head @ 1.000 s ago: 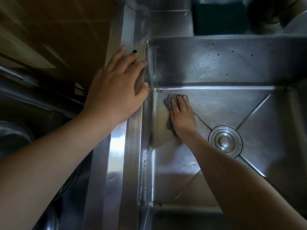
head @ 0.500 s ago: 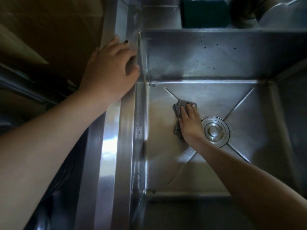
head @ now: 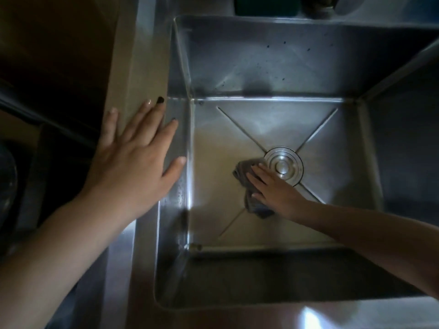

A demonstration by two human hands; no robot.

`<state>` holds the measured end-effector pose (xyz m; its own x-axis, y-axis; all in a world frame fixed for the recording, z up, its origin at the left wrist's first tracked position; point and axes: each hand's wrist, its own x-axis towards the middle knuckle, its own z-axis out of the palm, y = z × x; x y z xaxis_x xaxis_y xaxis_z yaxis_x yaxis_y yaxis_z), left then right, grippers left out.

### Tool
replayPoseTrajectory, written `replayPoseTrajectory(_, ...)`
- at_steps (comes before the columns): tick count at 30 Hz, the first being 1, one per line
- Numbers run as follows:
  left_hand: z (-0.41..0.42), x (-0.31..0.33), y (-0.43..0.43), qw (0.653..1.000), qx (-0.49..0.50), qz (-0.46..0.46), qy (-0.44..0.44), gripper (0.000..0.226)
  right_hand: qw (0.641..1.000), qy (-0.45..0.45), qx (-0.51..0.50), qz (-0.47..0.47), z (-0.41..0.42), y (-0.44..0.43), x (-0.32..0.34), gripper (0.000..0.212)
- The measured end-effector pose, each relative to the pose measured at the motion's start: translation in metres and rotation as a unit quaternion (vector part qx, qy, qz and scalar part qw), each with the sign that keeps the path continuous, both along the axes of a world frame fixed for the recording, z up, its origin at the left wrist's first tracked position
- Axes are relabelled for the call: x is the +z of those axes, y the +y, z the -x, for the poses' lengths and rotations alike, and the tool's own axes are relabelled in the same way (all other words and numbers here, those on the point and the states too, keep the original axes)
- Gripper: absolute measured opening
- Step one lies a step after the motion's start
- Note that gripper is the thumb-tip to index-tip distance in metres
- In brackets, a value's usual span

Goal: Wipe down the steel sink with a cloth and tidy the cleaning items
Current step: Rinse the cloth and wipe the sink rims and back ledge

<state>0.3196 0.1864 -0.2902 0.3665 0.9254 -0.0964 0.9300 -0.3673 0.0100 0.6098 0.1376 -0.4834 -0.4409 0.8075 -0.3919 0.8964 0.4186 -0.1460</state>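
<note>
Wiping stage: cloth (head: 242,173) is pressed to sink (head: 213,186) floor under flat right hand (head: 273,188), drain (head: 283,166) just past fingertips (head: 260,165). Left hand (head: 133,162) is laid open, empty, on rim (head: 142,67). Next, prob.: walls & corners to be wiped.

Single head view — wide-angle, close above sink (head: 261,55), facing forward, looking almost straight down into it.

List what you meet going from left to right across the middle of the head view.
left hand → cloth → drain → sink wall
</note>
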Motion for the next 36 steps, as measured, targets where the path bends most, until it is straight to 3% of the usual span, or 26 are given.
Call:
replayPoseTrajectory(3, -0.003, -0.002, -0.002, 0.998, 0.008, -0.02, 0.051, 0.061, 0.997, 0.018, 0.071, 0.006, 0.002, -0.015, -0.005, 0.063)
replayPoseTrajectory(6, -0.007, -0.004, -0.001, 0.998, 0.006, -0.028, 0.058, 0.064, 0.982, 0.036, 0.173, -0.066, 0.013, -0.024, -0.013, 0.064)
replayPoseTrajectory(9, -0.007, -0.004, -0.002, 0.998, 0.004, -0.032, 0.063, 0.065, 0.969, 0.062, 0.202, -0.127, 0.04, -0.031, -0.022, 0.057)
replayPoseTrajectory(14, -0.007, -0.006, -0.002, 0.997, 0.005, -0.05, 0.051, 0.067, 0.978, 0.098, 0.089, -0.159, 0.085, -0.006, -0.019, 0.051)
replayPoseTrajectory(18, -0.007, -0.008, -0.002, 0.998, 0.004, -0.059, 0.036, 0.067, 0.983, 0.124, 0.018, -0.135, 0.076, 0.031, -0.014, 0.045)
replayPoseTrajectory(24, -0.007, -0.007, -0.003, 0.998, 0.005, -0.061, 0.033, 0.067, 0.991, 0.045, -0.065, -0.106, 0.027, 0.058, -0.017, 0.049)
replayPoseTrajectory(27, -0.007, -0.007, -0.003, 0.998, 0.002, -0.06, 0.032, 0.067, 0.987, 0.047, -0.102, -0.113, 0.017, 0.035, -0.015, 0.048)
replayPoseTrajectory(30, -0.006, -0.007, -0.003, 0.998, 0.0, -0.059, 0.03, 0.066, 0.992, 0.013, -0.058, -0.114, 0.01, 0.001, -0.018, 0.051)
replayPoseTrajectory(36, -0.007, -0.006, -0.004, 0.998, 0.003, -0.052, 0.027, 0.065, 0.979, 0.08, 0.138, -0.127, 0.024, -0.046, -0.025, 0.047)
